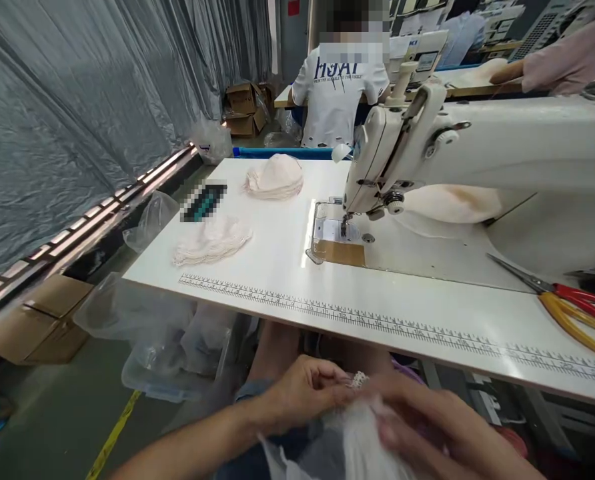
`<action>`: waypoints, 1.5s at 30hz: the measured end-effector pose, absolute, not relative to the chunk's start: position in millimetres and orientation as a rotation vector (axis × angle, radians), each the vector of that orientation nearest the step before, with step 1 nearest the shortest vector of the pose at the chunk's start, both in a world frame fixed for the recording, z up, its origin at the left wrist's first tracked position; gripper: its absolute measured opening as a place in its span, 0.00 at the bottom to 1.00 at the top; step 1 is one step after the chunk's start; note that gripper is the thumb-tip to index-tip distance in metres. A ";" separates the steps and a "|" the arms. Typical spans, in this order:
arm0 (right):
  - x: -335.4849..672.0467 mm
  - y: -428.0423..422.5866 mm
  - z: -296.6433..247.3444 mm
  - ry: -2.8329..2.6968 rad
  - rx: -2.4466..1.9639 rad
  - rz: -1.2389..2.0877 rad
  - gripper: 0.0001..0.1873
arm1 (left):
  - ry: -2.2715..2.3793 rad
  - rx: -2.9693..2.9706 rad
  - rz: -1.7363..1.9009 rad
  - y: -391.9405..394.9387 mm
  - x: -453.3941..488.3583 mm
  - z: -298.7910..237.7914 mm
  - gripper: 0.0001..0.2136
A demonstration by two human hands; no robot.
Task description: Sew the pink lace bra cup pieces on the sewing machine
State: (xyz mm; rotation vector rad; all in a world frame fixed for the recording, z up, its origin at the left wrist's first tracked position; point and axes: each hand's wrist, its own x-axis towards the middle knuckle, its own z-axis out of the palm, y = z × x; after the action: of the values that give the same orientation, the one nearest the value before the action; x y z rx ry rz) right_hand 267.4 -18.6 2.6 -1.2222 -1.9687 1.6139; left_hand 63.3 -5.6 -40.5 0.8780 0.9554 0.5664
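White fabric bundle (358, 433) held low in the lap, in front of and below the sewing machine (477, 150).
Left hand (302, 393) pinches the bundle's top edge, fingertips closed on it. Right hand (442, 433) curls over the cloth, but it is blurred and I cannot tell whether it grips. The material is limp, so two hands probably keep it gathered. Stacks of pale shaped pieces (212, 241) lie on the worktop (277, 273) left of the machine, scissors (572, 297) to its right, likely for easy reach.

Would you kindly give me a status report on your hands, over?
Left hand and right hand both gripping white fabric bundle, below the table edge. Nothing between them. Scissors up on table, well clear.
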 end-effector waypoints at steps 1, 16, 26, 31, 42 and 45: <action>264.8 -16.4 -1.0 -1.922 -1.296 1.624 0.17 | 0.928 0.897 0.564 -7.6 64.7 -40.1 0.20; 250.3 -6.7 -7.8 -1.952 -1.539 1.608 0.17 | 0.808 1.021 0.439 -6.1 47.4 -31.7 0.21; 254.0 -4.6 -20.2 -1.974 -1.522 1.633 0.16 | 1.193 1.587 0.418 -9.5 53.6 -29.8 0.14; 257.1 -8.1 -26.4 -1.719 -1.388 1.833 0.17 | 1.056 1.443 0.391 -8.0 45.1 -20.1 0.13; 251.5 -14.1 -18.2 -1.996 -1.285 1.620 0.12 | 0.910 1.379 0.369 -9.9 43.5 -27.2 0.09; 250.2 -14.3 -16.6 -2.033 -1.264 1.631 0.10 | 0.887 1.358 0.350 -7.8 38.2 -24.6 0.08</action>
State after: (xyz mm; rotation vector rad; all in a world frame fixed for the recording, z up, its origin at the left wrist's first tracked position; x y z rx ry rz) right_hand 250.2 -14.3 -16.6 -1.2642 -2.0332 1.6312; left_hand 38.2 -7.8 -24.6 1.3585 0.8874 0.3495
